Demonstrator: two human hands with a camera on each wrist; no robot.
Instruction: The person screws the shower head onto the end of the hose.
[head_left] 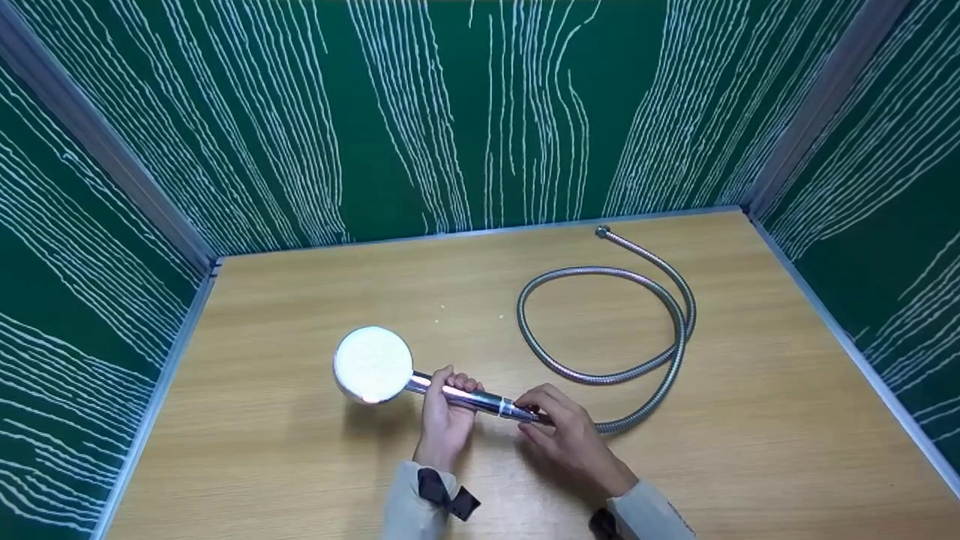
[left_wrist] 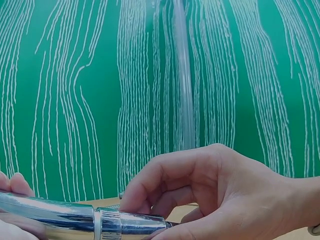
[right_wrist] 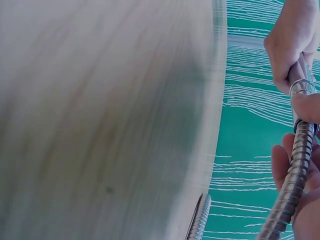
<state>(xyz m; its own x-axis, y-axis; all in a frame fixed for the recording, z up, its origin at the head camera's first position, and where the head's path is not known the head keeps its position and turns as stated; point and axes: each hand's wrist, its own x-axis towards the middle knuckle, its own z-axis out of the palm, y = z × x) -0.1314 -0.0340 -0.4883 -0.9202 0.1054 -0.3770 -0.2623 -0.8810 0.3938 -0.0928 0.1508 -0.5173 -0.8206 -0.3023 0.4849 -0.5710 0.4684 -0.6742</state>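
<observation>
While the round, pale face of the shower head (head_left: 373, 364) is turned upward, apparently raised above the tabletop (head_left: 262, 337), its chromed handle (head_left: 487, 402) is directed rightward and slightly toward the near side. The handle is enclosed by the curled fingers of the left grip (head_left: 450, 420); the shower head is situated to the left of that grip. At the opposite end, a tapered metal piece (head_left: 519, 411) is pinched between the thumb and fingers of the right grip (head_left: 566, 431), the nearer of the two to the metal hose (head_left: 585, 270). As judged from this posture, the work is governed by one relation: the long axis of the handle must be aligned with the hose where it is met at the right grip. Whether the joint is fully fastened cannot be told, since it is partly covered by fingers. Rightward from this grip, the hose is laid in a single loop on the tabletop, its end fitting (head_left: 602, 232) placed near the rear edge. The tabletop is bounded by green partitions (head_left: 517, 112) marked with wavering white lines.
</observation>
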